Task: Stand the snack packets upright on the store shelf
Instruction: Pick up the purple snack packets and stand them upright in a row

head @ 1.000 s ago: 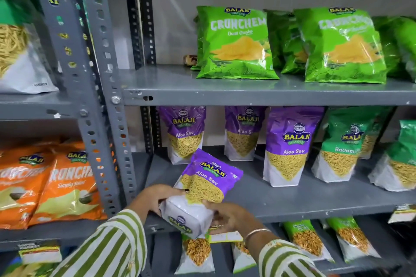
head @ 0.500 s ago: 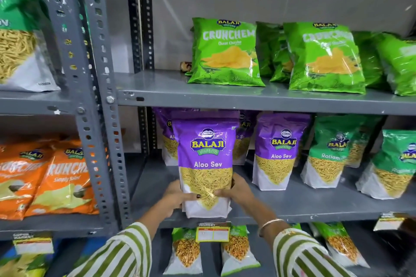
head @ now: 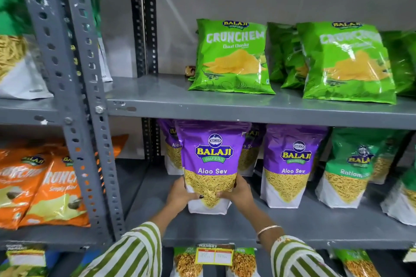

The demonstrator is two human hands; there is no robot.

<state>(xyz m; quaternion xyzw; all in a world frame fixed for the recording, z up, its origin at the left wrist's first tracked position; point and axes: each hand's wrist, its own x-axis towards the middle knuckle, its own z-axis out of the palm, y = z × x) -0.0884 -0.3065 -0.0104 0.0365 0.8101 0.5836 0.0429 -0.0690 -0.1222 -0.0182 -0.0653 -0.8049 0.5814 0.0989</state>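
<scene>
A purple Aloo Sev packet (head: 211, 159) stands upright on the grey middle shelf (head: 292, 227), its base touching the shelf surface. My left hand (head: 180, 195) grips its lower left side and my right hand (head: 238, 191) grips its lower right side. Two more purple Aloo Sev packets stand behind it, mostly hidden. Another upright Aloo Sev packet (head: 290, 164) stands just to its right.
Green Ratlami packets (head: 351, 168) stand further right. Green Crunchem bags (head: 231, 56) lean on the upper shelf (head: 157, 99). A perforated grey upright post (head: 85, 119) divides off orange Crunchem bags (head: 56, 189) at left. More packets and a price tag (head: 215, 255) sit below.
The purple packet, first tilted and held below shelf level, was lifted, turned upright and set down on the middle shelf. Both hands went with it and still hold its lower part.
</scene>
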